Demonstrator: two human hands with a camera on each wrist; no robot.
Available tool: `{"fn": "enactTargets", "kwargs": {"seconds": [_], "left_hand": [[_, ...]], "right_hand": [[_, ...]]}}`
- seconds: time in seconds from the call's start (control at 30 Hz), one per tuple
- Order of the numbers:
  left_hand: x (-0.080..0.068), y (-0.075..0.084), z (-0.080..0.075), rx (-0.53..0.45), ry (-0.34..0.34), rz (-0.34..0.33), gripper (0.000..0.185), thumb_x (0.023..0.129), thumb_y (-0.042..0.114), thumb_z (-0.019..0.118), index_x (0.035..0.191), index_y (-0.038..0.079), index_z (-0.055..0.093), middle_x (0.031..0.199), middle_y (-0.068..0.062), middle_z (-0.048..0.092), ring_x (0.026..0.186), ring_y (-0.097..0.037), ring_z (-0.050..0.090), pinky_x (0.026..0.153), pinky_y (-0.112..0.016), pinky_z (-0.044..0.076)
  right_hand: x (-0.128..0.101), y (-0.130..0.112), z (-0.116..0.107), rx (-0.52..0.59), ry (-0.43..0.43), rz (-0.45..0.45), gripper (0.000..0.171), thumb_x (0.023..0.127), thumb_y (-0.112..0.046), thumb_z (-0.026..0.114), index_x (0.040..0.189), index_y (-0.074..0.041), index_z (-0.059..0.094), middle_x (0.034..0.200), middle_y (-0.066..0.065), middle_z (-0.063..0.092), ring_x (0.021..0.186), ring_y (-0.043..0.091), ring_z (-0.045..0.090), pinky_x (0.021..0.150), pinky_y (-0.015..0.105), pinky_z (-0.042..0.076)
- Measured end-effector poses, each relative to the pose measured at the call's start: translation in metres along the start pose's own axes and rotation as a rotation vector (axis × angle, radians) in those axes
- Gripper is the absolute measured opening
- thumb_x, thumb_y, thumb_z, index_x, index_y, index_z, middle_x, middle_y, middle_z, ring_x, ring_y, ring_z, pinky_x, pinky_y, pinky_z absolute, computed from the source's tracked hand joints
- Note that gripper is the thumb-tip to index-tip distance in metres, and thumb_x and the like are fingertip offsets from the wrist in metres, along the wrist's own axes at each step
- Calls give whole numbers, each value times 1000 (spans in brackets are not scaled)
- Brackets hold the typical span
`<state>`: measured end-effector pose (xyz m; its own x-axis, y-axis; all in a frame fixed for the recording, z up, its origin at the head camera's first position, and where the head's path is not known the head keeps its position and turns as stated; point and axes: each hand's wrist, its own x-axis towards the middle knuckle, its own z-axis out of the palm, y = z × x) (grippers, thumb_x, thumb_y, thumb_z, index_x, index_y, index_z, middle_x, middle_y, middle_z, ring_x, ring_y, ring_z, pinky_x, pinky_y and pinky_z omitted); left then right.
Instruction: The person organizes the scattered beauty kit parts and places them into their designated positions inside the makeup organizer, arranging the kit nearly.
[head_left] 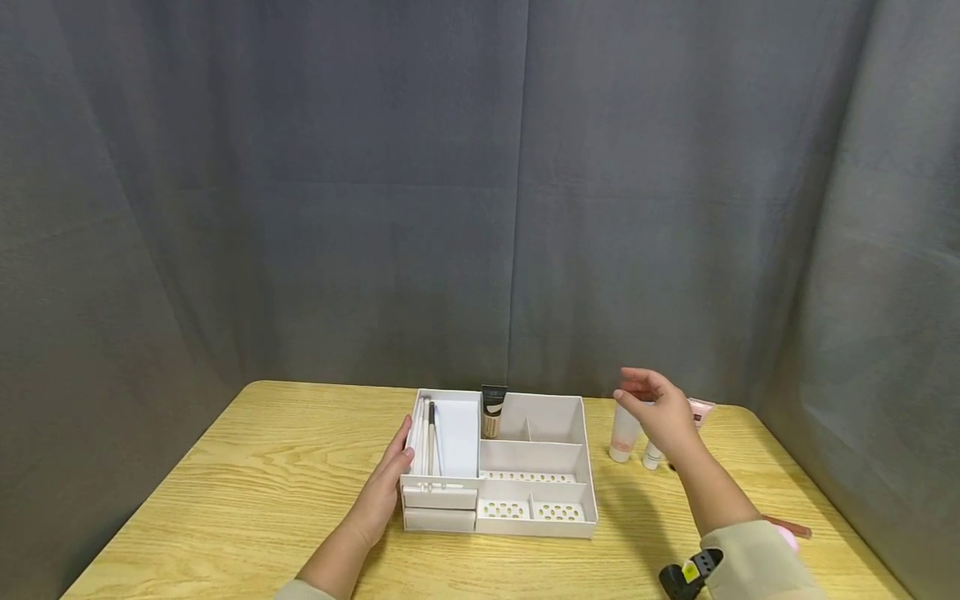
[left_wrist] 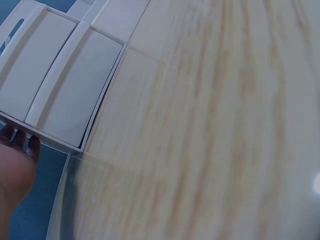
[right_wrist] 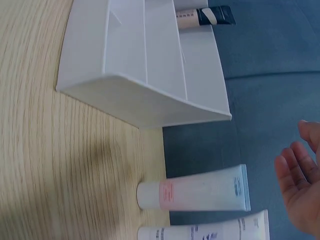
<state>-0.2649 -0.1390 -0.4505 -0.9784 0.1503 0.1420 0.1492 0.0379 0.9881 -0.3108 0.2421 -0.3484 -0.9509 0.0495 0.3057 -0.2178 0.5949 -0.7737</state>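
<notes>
A white compartment organizer point(head_left: 525, 454) stands mid-table. My left hand point(head_left: 387, 479) rests flat against its left side beside the two small drawers point(left_wrist: 65, 85), fingers straight; its fingertips point(left_wrist: 20, 142) show at the drawer edge. My right hand point(head_left: 654, 408) hovers open above two white tubes standing cap-down right of the organizer, touching neither. In the right wrist view the pink-labelled tube point(right_wrist: 195, 190) and a second tube point(right_wrist: 205, 231) lie below the organizer point(right_wrist: 145, 65), with the fingers point(right_wrist: 300, 180) apart from them. A beige tube with a black cap point(head_left: 492, 411) stands in a back compartment.
Brushes point(head_left: 429, 442) lie in the organizer's left compartment. A pink item point(head_left: 702, 410) sits behind my right hand and another pink object point(head_left: 787, 528) lies near the right forearm. The wooden table point(head_left: 247, 492) ends at a grey curtain point(head_left: 480, 192).
</notes>
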Motion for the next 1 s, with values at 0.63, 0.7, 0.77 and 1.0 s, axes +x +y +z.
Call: {"fn": "enactTargets", "kwargs": {"seconds": [0.63,0.7,0.77,1.0], "left_hand": [[-2,-1,-2,-14,-15,5,61,103,33,30,159,21,8,167,-7,-2,152,-37,-10,117,-67,-7],[-2,-1,-2,-14,-13,4,61,103,34,30,159,23,9,167,-7,-2,152,-37,-10,117,-67,-7],[-2,-1,-2,-13,-13,4,61,103,34,30,159,23,9,167,-7,-2,153,-37,-10,117,-67,-7],[-2,-1,-3,-11,-10,9,61,103,33,30,159,22,9,167,-7,-2,153,-37,-9,118,-66,-7]], "right_hand": [[-15,26,-53,17,113,32,51,95,-31,64,135,-1,52,93,-32,54,84,-16,52,71,6,47],[-16,29,-58,13,136,42,51,95,-30,64,134,0,53,89,-35,52,82,-17,52,70,6,46],[-17,32,-62,7,153,53,51,95,-31,64,134,1,53,86,-37,51,80,-17,51,68,7,46],[-20,39,-72,-25,169,84,53,96,-32,61,136,0,52,84,-41,48,78,-21,48,67,5,45]]}}
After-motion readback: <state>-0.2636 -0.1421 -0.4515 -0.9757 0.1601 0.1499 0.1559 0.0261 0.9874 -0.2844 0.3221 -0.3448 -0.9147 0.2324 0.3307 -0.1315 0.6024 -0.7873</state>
